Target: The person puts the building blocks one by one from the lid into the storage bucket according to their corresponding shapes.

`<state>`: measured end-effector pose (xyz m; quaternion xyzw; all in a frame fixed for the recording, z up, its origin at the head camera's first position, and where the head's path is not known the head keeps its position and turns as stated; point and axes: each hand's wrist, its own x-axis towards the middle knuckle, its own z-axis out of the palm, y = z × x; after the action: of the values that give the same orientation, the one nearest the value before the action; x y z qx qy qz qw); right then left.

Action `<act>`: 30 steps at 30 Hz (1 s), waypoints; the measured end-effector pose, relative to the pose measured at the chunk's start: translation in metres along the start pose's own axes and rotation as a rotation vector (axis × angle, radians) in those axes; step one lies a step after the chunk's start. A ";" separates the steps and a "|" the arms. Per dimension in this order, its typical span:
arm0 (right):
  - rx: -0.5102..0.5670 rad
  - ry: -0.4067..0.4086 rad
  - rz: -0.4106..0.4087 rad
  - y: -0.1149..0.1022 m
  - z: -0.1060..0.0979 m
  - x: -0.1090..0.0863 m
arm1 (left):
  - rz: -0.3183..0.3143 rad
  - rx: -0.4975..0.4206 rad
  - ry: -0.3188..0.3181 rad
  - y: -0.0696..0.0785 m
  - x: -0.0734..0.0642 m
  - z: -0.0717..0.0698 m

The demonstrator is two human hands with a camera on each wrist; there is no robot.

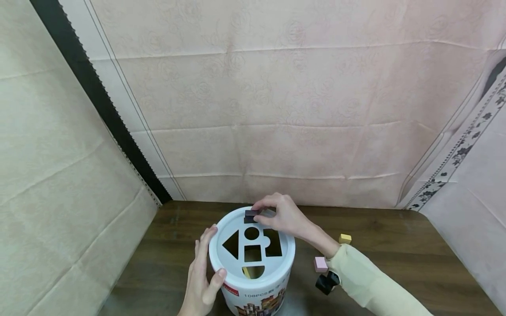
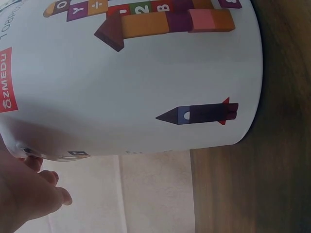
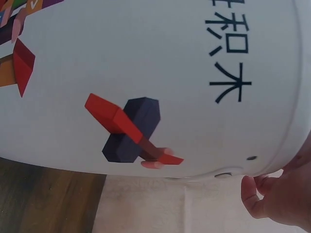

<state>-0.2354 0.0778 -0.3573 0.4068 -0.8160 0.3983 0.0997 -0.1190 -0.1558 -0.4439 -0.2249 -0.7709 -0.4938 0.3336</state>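
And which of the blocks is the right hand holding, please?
The dark block, pinched by the right hand at the far side of the white lid; a pink block and a yellow block lie on the wooden table.

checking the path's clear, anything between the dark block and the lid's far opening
Nothing visible; the right hand pinches the dark block at the far opening in the lid, and the left hand touches the bucket, clear of that opening.
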 end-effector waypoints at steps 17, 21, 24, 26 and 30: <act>0.066 0.080 -0.062 0.011 -0.029 -0.024 | 0.019 -0.013 0.004 -0.002 -0.001 0.001; 0.059 0.118 -0.015 0.020 -0.048 -0.044 | 0.008 -0.020 0.002 -0.002 -0.001 0.002; 0.044 0.141 0.027 0.026 -0.061 -0.062 | 0.013 -0.023 0.001 -0.002 0.000 0.002; 0.026 0.157 0.056 0.031 -0.068 -0.076 | 0.019 -0.025 0.002 -0.002 0.000 0.003; -0.021 0.198 0.107 0.043 -0.079 -0.103 | 0.018 -0.026 0.006 -0.003 -0.001 0.003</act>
<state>-0.2127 0.2110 -0.3795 0.3205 -0.8269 0.4325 0.1627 -0.1213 -0.1539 -0.4474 -0.2348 -0.7614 -0.5012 0.3375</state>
